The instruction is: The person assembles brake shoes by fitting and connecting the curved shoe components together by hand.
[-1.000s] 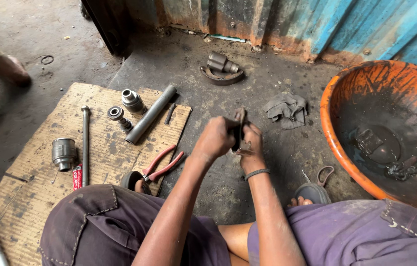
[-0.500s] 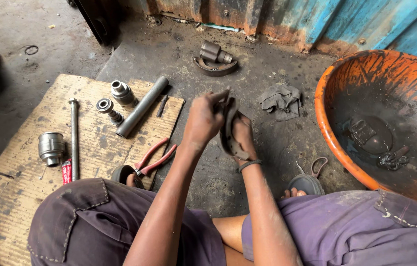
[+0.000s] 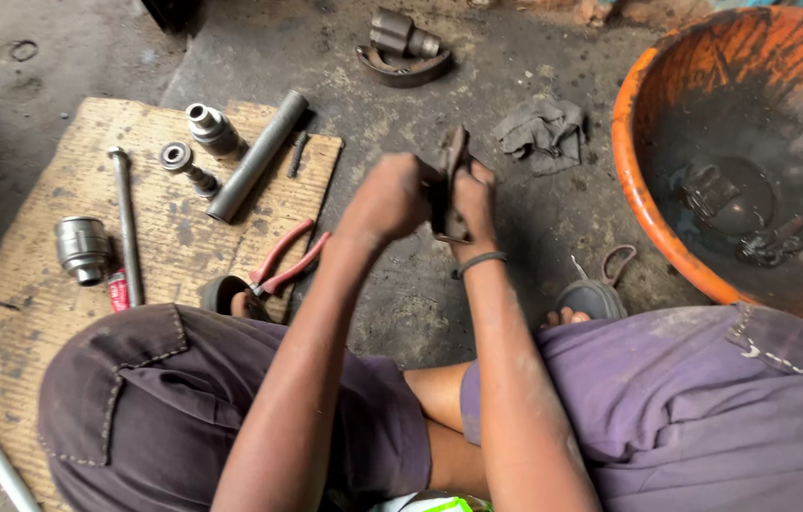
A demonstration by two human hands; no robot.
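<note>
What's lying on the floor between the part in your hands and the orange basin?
In the head view, a crumpled grey rag lies on the concrete between the dark metal part, gripped by both hands, and the orange basin; nothing else lies there.

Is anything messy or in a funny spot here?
Yes. A crumpled grey rag lies on the bare floor, away from the board where the tools sit. Dark greasy parts lie in the grimy orange basin. Both hands grip a dirty metal part.

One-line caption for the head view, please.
Seated person's left hand and right hand grip a dark metal part beside red-handled pliers and an orange basin.
</note>
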